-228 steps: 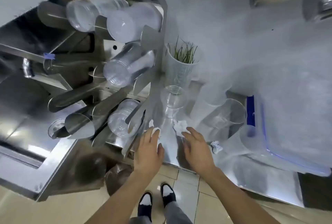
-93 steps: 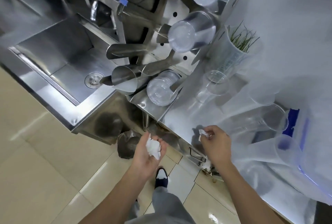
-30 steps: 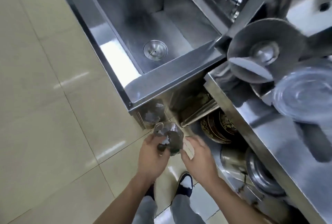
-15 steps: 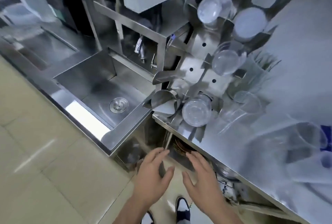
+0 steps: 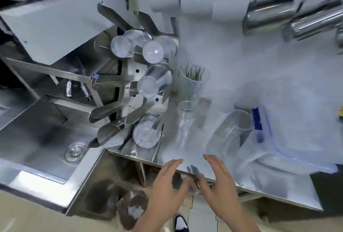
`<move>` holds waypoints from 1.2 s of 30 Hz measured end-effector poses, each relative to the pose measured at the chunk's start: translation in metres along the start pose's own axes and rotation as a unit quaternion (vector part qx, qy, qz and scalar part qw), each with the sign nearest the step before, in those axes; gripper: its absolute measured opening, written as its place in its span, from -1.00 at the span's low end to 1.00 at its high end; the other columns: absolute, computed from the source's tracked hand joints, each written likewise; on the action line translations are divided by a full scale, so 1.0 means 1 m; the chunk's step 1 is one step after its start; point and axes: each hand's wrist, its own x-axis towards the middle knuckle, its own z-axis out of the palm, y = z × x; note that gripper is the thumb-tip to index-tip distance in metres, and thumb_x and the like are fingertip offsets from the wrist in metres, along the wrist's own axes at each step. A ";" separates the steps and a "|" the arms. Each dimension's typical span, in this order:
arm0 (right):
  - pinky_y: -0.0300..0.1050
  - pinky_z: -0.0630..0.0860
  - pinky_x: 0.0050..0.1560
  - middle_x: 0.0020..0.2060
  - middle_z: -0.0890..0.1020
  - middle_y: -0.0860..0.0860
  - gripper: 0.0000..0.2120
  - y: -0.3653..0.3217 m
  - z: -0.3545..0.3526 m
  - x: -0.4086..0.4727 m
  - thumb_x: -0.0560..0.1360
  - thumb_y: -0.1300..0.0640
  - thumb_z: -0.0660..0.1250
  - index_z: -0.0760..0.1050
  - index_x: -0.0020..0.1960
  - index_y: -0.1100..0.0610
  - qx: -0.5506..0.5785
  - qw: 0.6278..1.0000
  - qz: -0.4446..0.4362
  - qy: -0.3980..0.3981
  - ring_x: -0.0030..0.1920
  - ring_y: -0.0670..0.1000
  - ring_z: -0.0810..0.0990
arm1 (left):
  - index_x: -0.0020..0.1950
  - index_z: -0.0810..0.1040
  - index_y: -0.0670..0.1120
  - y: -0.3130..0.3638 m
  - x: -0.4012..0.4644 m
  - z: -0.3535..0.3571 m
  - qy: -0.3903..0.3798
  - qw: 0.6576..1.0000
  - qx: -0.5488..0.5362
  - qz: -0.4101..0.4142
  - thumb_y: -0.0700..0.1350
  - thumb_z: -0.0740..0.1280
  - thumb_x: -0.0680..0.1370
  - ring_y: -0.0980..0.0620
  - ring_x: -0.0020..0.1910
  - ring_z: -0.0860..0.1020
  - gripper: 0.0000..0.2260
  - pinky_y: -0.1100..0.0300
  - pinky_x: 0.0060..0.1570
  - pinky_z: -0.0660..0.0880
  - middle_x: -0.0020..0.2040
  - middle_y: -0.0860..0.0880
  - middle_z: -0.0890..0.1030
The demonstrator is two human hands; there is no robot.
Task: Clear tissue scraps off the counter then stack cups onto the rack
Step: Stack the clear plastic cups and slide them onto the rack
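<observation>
From the head camera, both hands are empty with fingers spread: the left hand (image 5: pixel 167 185) and the right hand (image 5: pixel 220 181) hover side by side over the front edge of the steel counter (image 5: pixel 185 150), holding nothing. Clear plastic cups (image 5: pixel 187 118) stand on the counter just beyond the fingertips, one upright near a white beaker (image 5: pixel 190 85) with green stems. To their left the metal rack (image 5: pixel 130 83) carries several cups on its pegs, bottoms facing out. White tissue scraps (image 5: pixel 134 211) lie in a bin (image 5: pixel 130 213) on the floor below the left hand. A sink (image 5: pixel 55 138) sits further left.
</observation>
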 end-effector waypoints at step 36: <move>0.01 0.29 0.42 0.48 0.29 0.04 -0.02 0.104 -0.123 0.204 0.29 -0.08 0.55 0.11 0.55 0.08 -0.133 0.986 0.098 -0.037 0.48 0.11 0.26 | 0.55 0.26 -0.04 0.044 0.214 0.039 0.107 0.989 0.024 -0.103 -0.06 0.66 0.28 0.08 0.45 0.33 -0.07 0.10 0.45 0.30 0.49 -0.01 0.33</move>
